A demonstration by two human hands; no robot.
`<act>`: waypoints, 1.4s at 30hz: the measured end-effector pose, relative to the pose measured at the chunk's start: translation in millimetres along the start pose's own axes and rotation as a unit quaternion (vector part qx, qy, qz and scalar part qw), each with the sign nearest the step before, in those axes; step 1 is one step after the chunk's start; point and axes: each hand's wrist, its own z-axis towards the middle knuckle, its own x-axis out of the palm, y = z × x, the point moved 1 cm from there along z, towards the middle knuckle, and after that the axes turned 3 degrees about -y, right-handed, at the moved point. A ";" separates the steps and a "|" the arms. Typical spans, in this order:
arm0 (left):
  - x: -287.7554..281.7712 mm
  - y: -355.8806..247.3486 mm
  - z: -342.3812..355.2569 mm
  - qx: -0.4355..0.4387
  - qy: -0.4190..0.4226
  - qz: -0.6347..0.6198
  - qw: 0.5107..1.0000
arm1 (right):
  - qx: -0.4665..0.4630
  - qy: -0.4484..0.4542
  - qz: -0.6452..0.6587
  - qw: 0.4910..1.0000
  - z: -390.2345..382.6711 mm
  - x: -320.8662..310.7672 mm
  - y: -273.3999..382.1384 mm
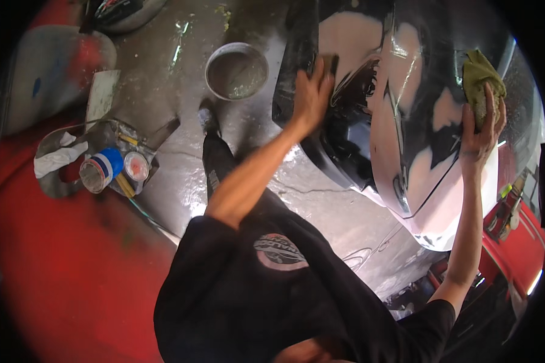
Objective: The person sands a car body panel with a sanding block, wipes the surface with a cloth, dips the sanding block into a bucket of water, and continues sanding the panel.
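Note:
A black car panel [421, 57] with pale, pinkish patches of filler curves across the upper right, wet and shiny in places. My left hand [312, 100] lies against its near-left side, fingers closed over a small dark sanding pad [329, 65] pressed on a pale patch. Farther right, my right hand [483, 130] grips a bunched olive-green cloth [482, 72] against the top of the panel. Part of the pad is hidden under my left fingers.
A round bucket [209, 81] of cloudy water stands on the wet floor. To the left, a blue-labelled can [110, 162], a white rag [59, 160] and a lid [137, 167] rest on a low stand beside a red car panel [85, 266]. A red tool cart [521, 254] stands right.

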 end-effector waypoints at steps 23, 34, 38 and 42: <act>-9.5 -5.5 -23.6 0.059 -0.007 0.012 0.998 | -0.054 0.006 -0.021 0.998 5.7 -5.7 -3.0; -6.0 -15.4 44.3 0.003 0.022 0.024 0.999 | -0.043 -0.006 -0.009 0.999 7.3 -3.8 4.3; -3.2 0.1 112.9 -0.067 0.051 0.076 0.994 | -0.030 0.003 -0.001 1.000 11.4 0.8 11.8; -0.3 -34.5 20.3 -0.007 0.020 -0.001 1.000 | -0.031 0.003 -0.016 0.999 6.0 -7.3 4.4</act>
